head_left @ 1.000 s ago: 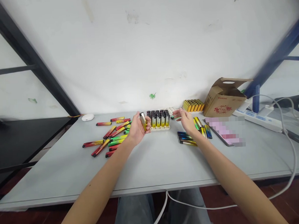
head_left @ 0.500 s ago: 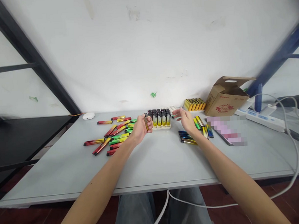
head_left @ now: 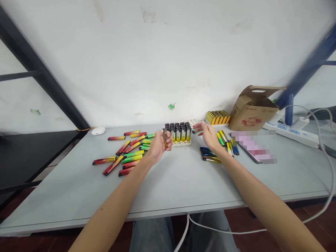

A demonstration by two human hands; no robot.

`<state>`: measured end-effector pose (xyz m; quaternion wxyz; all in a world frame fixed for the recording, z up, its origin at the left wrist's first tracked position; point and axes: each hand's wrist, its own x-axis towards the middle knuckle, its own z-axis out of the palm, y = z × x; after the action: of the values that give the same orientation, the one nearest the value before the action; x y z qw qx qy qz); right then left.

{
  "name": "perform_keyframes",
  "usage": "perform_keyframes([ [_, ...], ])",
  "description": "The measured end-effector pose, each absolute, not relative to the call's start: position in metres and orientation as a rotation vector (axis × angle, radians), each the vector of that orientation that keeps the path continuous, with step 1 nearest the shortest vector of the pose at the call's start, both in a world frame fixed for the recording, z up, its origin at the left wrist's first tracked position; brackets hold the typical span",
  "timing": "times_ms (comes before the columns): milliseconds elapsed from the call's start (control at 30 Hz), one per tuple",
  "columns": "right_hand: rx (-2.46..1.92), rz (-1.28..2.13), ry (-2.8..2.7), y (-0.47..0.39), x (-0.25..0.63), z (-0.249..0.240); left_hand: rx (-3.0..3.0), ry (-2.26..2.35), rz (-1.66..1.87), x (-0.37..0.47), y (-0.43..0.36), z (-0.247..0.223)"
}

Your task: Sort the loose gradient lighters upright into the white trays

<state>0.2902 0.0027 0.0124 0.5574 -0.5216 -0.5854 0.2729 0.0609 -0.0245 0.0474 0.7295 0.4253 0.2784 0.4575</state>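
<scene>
My left hand (head_left: 158, 145) is closed round a lighter (head_left: 165, 138) with a brownish-gold body, held roughly upright. Just beyond that hand, a white rack (head_left: 182, 143) holds rows of upright lighters (head_left: 183, 134) with black tops and clear-to-yellow bodies. My right hand (head_left: 209, 134) hovers right of the rack, fingers apart with nothing between them. Under its wrist lie blue, gold and green lighters (head_left: 209, 152). Left of my left hand, shiny red-yellow lighters (head_left: 112, 165) and green-yellow ones (head_left: 133, 157) are scattered flat on the table.
A block of yellow-orange lighters (head_left: 219, 118) stands by the wall, beside an opened cardboard box (head_left: 251, 111). A pink phone-like slab (head_left: 249, 146), partly pixelated, lies at right near a white power strip (head_left: 296, 133) with cables. A white earbud case (head_left: 98, 131) sits back left.
The view has shifted slightly. My left hand still holds the lighter, and my right hand keeps almost the same place.
</scene>
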Motion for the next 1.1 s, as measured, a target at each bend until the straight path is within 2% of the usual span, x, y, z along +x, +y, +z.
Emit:
perform_keyframes([
  [667, -1.219, 0.622, -1.373, 0.003, 0.291, 0.012, 0.988, 0.508, 0.848, 0.060, -0.028, 0.043],
  [1100, -1.207, 0.603, -1.367, 0.002, 0.291, 0.012, 1.192, 0.577, 1.039, 0.052, -0.021, 0.041],
])
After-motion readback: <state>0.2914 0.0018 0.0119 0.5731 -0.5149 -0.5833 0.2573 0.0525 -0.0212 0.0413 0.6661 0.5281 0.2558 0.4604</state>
